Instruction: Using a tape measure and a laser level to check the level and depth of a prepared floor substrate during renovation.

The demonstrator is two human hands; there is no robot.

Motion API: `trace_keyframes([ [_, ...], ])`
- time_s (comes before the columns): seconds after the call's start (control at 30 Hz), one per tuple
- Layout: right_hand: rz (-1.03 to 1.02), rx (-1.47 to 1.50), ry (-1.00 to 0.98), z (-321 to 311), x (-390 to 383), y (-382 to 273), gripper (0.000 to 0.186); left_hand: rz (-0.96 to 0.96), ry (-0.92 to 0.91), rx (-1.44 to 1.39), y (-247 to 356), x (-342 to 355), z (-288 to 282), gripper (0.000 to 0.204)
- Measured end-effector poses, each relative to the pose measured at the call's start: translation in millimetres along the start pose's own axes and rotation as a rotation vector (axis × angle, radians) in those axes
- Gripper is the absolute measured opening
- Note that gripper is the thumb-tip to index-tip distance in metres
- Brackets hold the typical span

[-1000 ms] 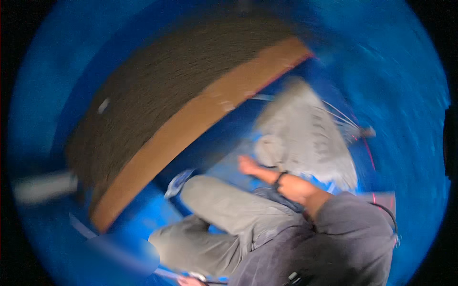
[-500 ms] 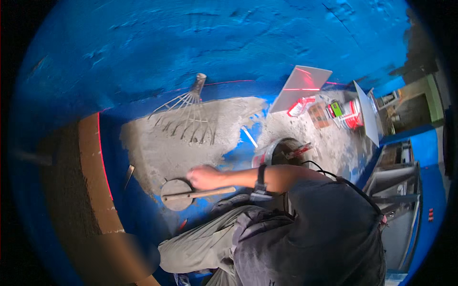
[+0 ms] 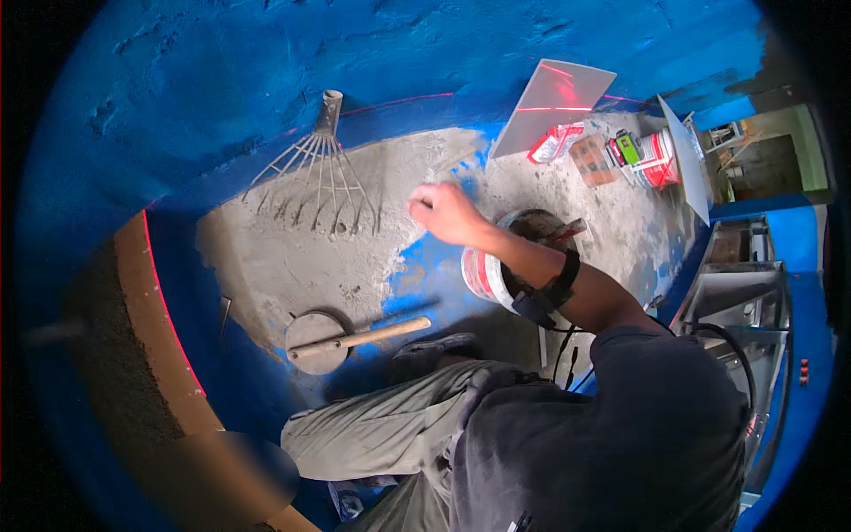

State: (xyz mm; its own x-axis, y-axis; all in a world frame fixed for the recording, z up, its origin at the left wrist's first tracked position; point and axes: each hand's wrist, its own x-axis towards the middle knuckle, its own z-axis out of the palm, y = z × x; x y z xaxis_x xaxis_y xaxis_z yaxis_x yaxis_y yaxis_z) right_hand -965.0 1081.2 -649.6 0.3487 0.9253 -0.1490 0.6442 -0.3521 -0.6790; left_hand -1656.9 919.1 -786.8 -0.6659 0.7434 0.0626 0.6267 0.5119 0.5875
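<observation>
My right hand [image 3: 445,213] hovers over the floor, fingers curled in; whatever they may hold is hidden. A black band [image 3: 550,297] circles the forearm. Just beside it stands a red-and-white bucket [image 3: 483,273], dark inside, with a reddish tool [image 3: 567,230] on its rim. To the hand's left, a fan rake head [image 3: 324,146] without a pole leans on the blue wall, tines over the grey floor coating [image 3: 292,257]. Nearer my leg, a round grey disc [image 3: 310,331] has a wooden handle [image 3: 386,332] lying across it. My left hand is out of view.
A pale panel [image 3: 550,115] leans on the wall, crossed by a red laser line. Nearby are a red-and-white bag [image 3: 556,144], a brown block [image 3: 592,161], a green laser level [image 3: 628,148] and another bucket [image 3: 658,160]. A brown board [image 3: 142,293] edges the left; metal frames [image 3: 736,301] stand right.
My right hand has risen from beside the round disc, moving up and right toward the bucket and rake. The view has shifted, so the floor things appear higher.
</observation>
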Motion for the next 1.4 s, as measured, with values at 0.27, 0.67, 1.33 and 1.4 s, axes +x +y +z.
trace_keyframes([
  [0.27,0.001,0.165,0.419,-118,4,65,0.022,0.105,-0.113,-0.231,100,70,196,0.037],
  [0.67,0.739,-0.72,0.813,-418,-110,386,0.036,0.221,-0.233,-0.463,349,31,444,0.037],
  [1.33,0.699,-0.707,0.31,-499,2,640,0.123,0.072,0.097,-0.306,473,25,482,0.037],
  [1.4,0.498,-0.59,0.429,-569,-21,664,0.121,-0.036,0.155,-0.298,424,38,460,0.037],
])
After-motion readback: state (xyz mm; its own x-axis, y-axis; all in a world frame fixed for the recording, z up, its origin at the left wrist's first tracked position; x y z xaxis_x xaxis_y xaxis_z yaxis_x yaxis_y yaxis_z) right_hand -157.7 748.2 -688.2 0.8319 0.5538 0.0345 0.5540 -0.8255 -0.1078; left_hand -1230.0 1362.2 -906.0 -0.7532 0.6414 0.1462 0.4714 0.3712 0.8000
